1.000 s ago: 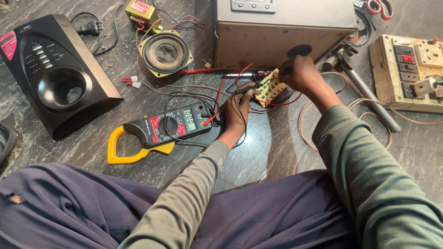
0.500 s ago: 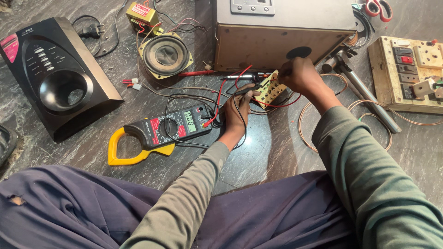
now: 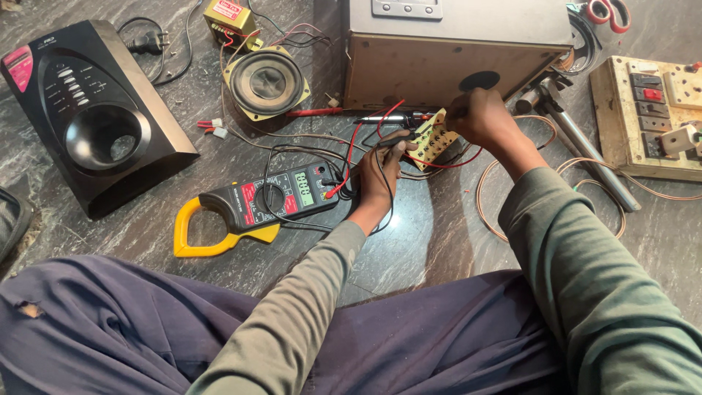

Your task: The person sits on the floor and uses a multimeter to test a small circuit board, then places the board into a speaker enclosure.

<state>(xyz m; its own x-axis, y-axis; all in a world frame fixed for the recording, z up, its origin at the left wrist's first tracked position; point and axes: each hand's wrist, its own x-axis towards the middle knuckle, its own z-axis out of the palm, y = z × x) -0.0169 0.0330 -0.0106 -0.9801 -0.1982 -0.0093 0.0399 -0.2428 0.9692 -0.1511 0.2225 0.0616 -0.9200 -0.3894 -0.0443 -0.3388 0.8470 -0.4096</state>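
My left hand point(image 3: 379, 172) pinches a thin black test probe whose tip touches a small yellowish circuit board point(image 3: 431, 139). My right hand point(image 3: 479, 117) grips the far end of that board and holds a red-tipped probe point(image 3: 387, 117) against it. Red and black leads run from the probes to a black and yellow clamp meter point(image 3: 252, 205) lying on the dark stone floor to the left of my left hand. The board sits just in front of a brown metal box point(image 3: 453, 51).
A black speaker front panel point(image 3: 88, 121) lies at far left, a loose round speaker point(image 3: 267, 80) and a small transformer point(image 3: 230, 16) behind the meter. A wooden switchboard point(image 3: 654, 117), a metal tool point(image 3: 578, 143), coiled copper wire point(image 3: 504, 219) and red-handled scissors point(image 3: 607, 11) lie to the right.
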